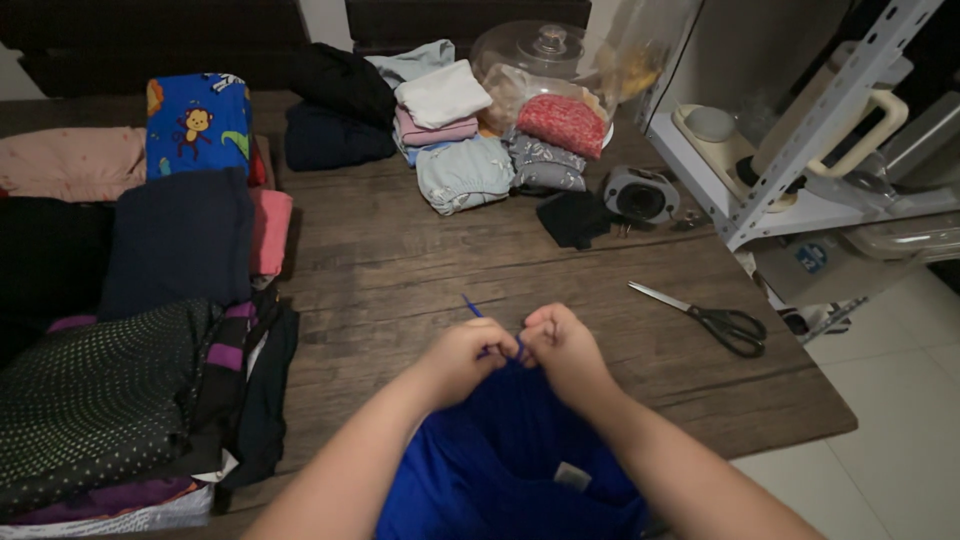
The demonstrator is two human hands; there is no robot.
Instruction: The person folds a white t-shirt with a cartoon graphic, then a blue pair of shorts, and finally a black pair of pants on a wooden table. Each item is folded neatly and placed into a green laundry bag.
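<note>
Blue garment (505, 455) lies at six o'clock, bunched at the near edge of the wooden table (420, 260) and cut off by the bottom of the frame, so we cannot tell what kind of clothing it is. We count two hands on it: our left hand (468, 357) and right hand (560, 345) are curled shut and pressed knuckle to knuckle at the top of the cloth, each pinching one thin blue drawstring (480, 318), whose loose end pokes up toward eleven o'clock; how the cord is gripped between the fingers is hidden. At three o'clock we see one pair of black-handled scissors (705, 317), well apart from the hands. At nine o'clock lies one heap of dark clothes (120, 400), too tangled to count, running out of view at the left. Farther off, at ten o'clock, one dark folded piece (180, 240) rests beside a pink one (268, 230), with one blue cartoon-print piece (198, 122) behind. At twelve o'clock stands a pile of folded pieces (450, 140), perhaps eight, though the overlaps make that uncertain. Behind it is one glass dome (545, 60), its contents blurred. At two o'clock stands one metal shelf rack (800, 140), partly cut off at the right.
</note>
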